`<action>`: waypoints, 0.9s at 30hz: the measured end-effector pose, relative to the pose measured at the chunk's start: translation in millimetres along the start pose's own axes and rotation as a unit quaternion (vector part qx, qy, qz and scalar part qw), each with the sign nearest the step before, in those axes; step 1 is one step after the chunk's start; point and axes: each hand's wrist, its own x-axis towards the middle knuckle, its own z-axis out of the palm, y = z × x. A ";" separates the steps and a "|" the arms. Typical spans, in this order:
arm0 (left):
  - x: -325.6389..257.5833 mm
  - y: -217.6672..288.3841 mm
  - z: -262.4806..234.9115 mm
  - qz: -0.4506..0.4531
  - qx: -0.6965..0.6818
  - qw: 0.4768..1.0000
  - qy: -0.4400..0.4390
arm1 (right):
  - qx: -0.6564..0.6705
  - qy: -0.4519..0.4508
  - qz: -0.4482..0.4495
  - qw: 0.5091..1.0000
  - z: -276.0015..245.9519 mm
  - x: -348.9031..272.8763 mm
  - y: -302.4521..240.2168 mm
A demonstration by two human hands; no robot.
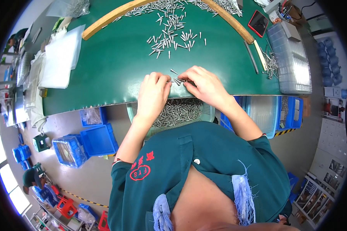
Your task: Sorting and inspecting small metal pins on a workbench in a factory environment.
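Head view: both hands at the near edge of the green counter. Left hand and right hand meet over a small bunch of metal pins; fingers of both curled and pinching the pins, which lie on the counter between them. More loose pins scattered further back, inside a curved wooden strip. White tray of pins just below the counter edge.

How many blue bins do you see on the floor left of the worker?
3 for certain: a small blue bin under the table edge, an empty larger one below it, and a clear-lidded one beside that. Smaller blue ones further left may add more.
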 end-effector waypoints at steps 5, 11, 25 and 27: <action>-1.8 2.4 2.6 -0.090 0.044 0.995 -0.009 | 0.008 -0.012 -0.030 0.999 0.8 5.3 3.6; -10.8 2.7 -16.4 -0.039 -0.005 0.998 -0.048 | 0.054 -0.058 -0.044 0.996 -4.9 6.6 0.0; -15.3 11.3 -3.5 -0.080 0.015 0.996 -0.018 | -0.036 -0.025 -0.007 0.999 0.9 -0.6 -6.6; -14.5 10.9 -2.6 -0.081 0.015 0.996 -0.013 | -0.026 -0.034 -0.005 0.999 0.4 1.4 -4.5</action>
